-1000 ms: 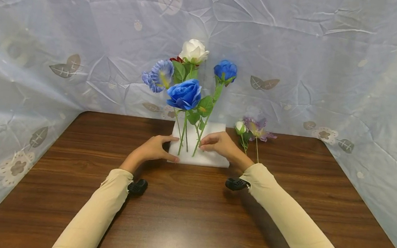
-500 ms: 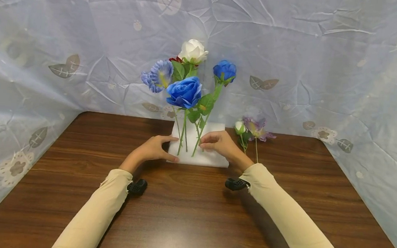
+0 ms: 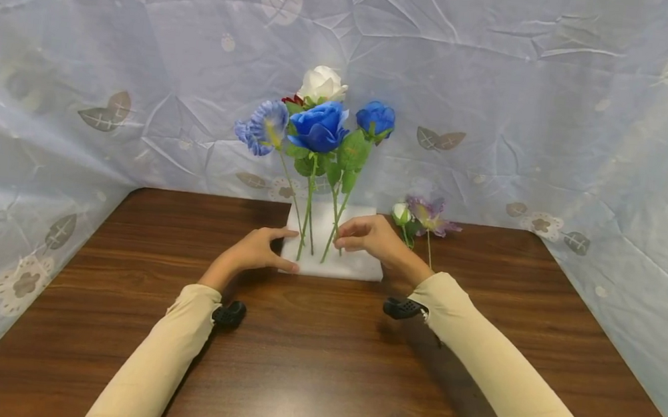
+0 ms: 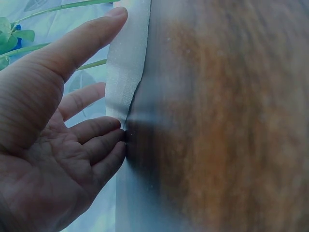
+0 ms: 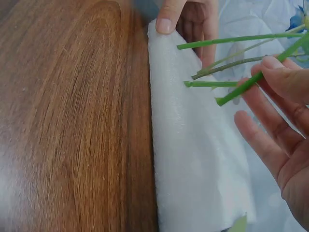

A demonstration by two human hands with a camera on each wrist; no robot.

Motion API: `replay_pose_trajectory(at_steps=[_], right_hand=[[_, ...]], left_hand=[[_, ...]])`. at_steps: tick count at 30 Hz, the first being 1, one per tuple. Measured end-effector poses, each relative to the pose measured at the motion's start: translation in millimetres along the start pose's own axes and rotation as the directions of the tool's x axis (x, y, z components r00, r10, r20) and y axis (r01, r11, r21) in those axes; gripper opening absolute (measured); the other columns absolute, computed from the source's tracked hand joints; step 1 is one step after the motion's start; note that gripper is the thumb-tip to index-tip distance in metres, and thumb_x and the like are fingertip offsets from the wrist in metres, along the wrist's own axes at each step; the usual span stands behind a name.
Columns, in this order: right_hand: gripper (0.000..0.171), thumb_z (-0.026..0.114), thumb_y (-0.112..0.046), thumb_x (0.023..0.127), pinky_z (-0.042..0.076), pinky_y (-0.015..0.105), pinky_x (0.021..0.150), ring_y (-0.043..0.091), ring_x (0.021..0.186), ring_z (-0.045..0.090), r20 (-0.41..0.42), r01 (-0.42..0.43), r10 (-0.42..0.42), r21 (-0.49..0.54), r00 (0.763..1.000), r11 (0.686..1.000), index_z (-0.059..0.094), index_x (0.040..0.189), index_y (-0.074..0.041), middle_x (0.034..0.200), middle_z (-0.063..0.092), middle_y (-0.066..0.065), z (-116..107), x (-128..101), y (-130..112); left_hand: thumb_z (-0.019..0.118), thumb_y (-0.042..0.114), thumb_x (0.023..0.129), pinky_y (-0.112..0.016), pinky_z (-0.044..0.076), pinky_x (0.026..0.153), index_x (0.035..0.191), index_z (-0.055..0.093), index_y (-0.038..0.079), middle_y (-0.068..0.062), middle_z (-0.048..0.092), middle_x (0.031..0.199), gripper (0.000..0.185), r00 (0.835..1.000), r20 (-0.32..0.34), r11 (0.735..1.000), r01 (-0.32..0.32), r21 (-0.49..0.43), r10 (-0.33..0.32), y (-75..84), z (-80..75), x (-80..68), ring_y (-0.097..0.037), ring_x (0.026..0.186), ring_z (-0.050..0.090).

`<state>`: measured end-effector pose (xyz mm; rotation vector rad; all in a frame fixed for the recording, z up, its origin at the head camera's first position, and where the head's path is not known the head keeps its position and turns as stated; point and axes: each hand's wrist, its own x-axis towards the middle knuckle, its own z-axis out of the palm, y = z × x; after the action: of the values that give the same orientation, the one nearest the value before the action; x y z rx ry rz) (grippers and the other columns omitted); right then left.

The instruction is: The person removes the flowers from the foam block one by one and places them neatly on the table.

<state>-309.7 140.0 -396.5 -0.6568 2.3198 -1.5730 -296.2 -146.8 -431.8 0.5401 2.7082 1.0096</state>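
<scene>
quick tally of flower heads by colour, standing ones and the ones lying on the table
Blue, in the foam block: 3
White: 2, one standing, one bud on the table
Purple, on the table: 1
Dark red, barely visible behind the white one: 1
Total: 7

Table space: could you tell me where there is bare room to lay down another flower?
The table is bare left of the left hand and between both sleeves. It is crowded around the foam block and the loose flowers behind the right hand.
</scene>
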Motion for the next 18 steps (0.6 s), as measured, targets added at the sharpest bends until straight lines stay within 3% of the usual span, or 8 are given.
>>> replay_pose_trajectory(at_steps=[4,13,18], right_hand=[[0.013,0.076,-0.007,0.091,0.063,0.041,0.088,0.026,0.093,0.076,0.044,-0.013,0.013,-0.022,0.999,1.000,0.076,0.102,0.001,0.102,0.076,0.015,-5.0,-8.2,-6.9],[0.015,0.075,-0.005,0.091,0.064,0.043,0.084,0.023,0.090,0.077,0.096,-0.030,0.035,-0.052,0.995,0.998,0.075,0.103,0.003,0.098,0.078,0.016,-26.0,-31.5,-6.3],[0.014,0.075,-0.006,0.091,0.062,0.053,0.085,0.023,0.089,0.076,0.107,-0.041,0.050,-0.089,0.993,0.995,0.075,0.102,0.003,0.097,0.079,0.015,-44.8,-49.2,-6.5]], left_hand=[[0.090,0.042,0.076,-0.056,0.036,0.120,0.150,0.053,0.013,-0.022,0.047,0.155,0.087,1.000,0.001,1.000,-0.007,0.005,0.007,-0.8,-0.5,-0.7,-0.041,0.147,0.040],[0.089,0.041,0.077,-0.057,0.035,0.120,0.151,0.052,0.013,-0.023,0.046,0.155,0.087,1.000,0.004,1.000,-0.002,-0.001,0.002,-2.9,0.6,-1.4,-0.042,0.147,0.039],[0.089,0.041,0.077,-0.057,0.035,0.120,0.150,0.052,0.013,-0.023,0.045,0.156,0.087,1.000,0.005,1.000,-0.005,-0.011,0.005,-1.2,0.2,-1.4,-0.041,0.148,0.038]])
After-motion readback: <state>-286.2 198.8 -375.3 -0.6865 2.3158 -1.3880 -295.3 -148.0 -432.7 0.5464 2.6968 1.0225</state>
